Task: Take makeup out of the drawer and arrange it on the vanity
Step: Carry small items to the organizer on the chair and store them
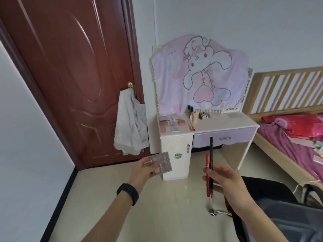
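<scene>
My left hand [142,171] grips a flat grey eyeshadow palette [161,164] by its left edge, held out in front of me. In my right hand [225,182] I hold two upright sticks: a long black pencil [211,152] and a shorter red pen [207,173]. Both hands are well short of the white vanity [222,124], which stands ahead against the wall. Its purple drawer [225,137] is closed. Several palettes [170,122], brushes [191,125] and small tubes [201,115] lie on the vanity top, mostly on its left half.
A pink cartoon cloth [199,72] covers the vanity mirror. A brown door [73,67] with a hanging white bag [130,126] is at the left. A wooden bed [288,119] with pink bedding stands at the right. A dark chair [272,206] is beside my right arm.
</scene>
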